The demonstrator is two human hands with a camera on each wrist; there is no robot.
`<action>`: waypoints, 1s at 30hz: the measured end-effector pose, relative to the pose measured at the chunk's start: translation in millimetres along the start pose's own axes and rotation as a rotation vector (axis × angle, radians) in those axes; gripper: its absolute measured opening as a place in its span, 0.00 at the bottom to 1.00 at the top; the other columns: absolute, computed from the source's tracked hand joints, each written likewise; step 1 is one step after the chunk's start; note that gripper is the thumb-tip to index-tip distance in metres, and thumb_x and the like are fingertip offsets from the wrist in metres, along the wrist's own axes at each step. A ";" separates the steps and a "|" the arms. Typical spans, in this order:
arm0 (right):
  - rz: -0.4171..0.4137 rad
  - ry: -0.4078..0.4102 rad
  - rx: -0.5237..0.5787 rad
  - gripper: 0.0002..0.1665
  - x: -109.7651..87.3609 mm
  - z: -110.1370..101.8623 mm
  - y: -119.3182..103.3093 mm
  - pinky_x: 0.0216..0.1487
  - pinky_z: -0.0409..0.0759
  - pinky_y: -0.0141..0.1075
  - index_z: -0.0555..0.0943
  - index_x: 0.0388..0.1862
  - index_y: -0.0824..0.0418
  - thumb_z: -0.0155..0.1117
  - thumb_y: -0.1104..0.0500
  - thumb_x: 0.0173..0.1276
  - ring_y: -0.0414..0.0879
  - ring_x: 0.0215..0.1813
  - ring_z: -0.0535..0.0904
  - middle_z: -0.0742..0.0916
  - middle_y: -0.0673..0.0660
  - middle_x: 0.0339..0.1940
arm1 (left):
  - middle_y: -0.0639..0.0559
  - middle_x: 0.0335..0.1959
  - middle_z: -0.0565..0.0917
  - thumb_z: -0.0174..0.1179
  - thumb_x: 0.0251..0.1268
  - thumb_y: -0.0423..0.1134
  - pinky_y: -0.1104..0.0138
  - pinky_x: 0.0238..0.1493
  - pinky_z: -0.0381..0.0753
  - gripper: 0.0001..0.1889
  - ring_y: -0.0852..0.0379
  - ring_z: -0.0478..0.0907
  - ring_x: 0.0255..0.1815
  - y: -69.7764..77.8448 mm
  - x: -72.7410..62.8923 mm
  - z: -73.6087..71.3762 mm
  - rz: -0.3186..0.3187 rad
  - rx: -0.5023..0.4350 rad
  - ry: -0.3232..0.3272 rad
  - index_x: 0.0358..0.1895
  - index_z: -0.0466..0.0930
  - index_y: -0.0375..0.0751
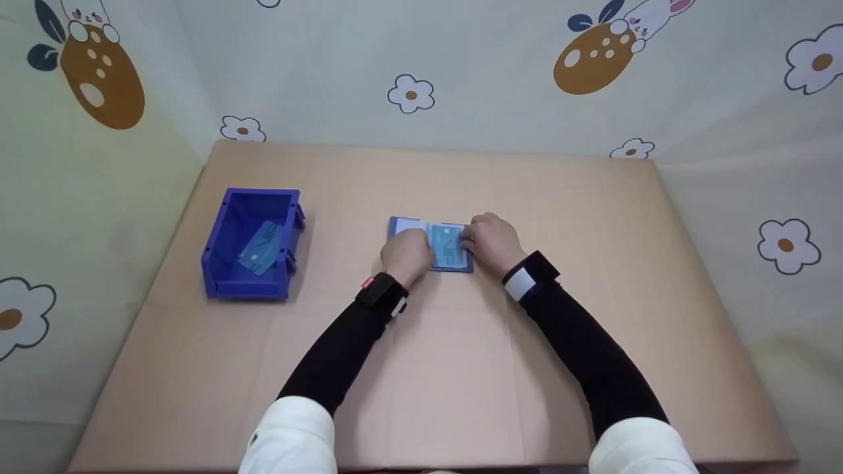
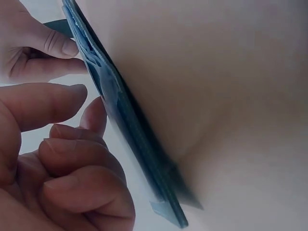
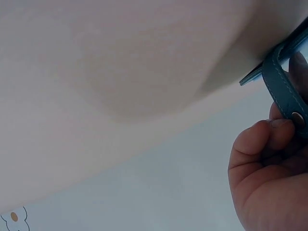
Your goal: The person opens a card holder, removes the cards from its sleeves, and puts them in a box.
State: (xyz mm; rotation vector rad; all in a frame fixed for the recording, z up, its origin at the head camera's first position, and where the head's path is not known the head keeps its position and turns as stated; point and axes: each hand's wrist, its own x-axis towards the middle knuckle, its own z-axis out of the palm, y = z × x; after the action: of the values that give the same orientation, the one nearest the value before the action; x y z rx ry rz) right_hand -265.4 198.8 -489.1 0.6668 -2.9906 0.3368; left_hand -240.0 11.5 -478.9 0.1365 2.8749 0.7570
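Observation:
A blue card holder (image 1: 409, 224) lies spread open on the table, with pale pages inside. A light-blue card marked VIP (image 1: 446, 247) lies on its right side. My left hand (image 1: 407, 255) is at the card's left edge, its outer fingers curled and a fingertip against the holder in the left wrist view; I cannot tell whether it pinches a page. With thumb and fingers, my right hand (image 1: 495, 242) grips the holder's right edge. A strap with a metal snap (image 3: 298, 118) stands up beside the right fingers in the right wrist view.
To the left stands a blue plastic bin (image 1: 247, 289) with translucent blue VIP card material (image 1: 262, 249) inside. The tan-covered table (image 1: 454, 368) meets patterned fabric walls (image 1: 329, 79) at the back and both sides.

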 end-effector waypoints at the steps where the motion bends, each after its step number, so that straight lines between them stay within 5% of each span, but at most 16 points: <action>1: 0.001 0.000 0.002 0.10 0.0 0.0 0.0 0.41 0.77 0.44 0.89 0.44 0.59 0.70 0.58 0.65 0.52 0.39 0.78 0.84 0.57 0.32 | 0.52 0.23 0.75 0.53 0.65 0.33 0.61 0.26 0.71 0.14 0.54 0.71 0.26 0.2 0.0 0.3 -0.001 0.002 -0.005 0.19 0.70 0.45; 18: -0.032 0.023 -0.003 0.07 -0.3 1.9 1.9 0.39 0.76 0.44 0.90 0.40 0.57 0.70 0.59 0.65 0.53 0.38 0.78 0.82 0.56 0.29 | 0.48 0.38 0.83 0.56 0.65 0.35 0.55 0.37 0.80 0.07 0.51 0.77 0.36 7.4 3.5 -4.6 -0.056 0.086 -0.109 0.28 0.78 0.41; 30: -0.018 0.014 -0.001 0.07 0.2 2.8 3.2 0.41 0.76 0.45 0.90 0.40 0.57 0.70 0.58 0.65 0.54 0.39 0.78 0.82 0.56 0.30 | 0.48 0.36 0.82 0.53 0.65 0.34 0.59 0.33 0.77 0.10 0.51 0.76 0.33 7.6 4.5 -4.7 -0.059 0.081 -0.152 0.24 0.74 0.43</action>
State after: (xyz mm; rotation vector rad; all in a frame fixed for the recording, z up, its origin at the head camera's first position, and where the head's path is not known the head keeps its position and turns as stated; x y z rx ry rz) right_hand -266.9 200.9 -492.4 0.6881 -2.9699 0.3380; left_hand -244.9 16.4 -471.8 0.1136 2.7531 0.5934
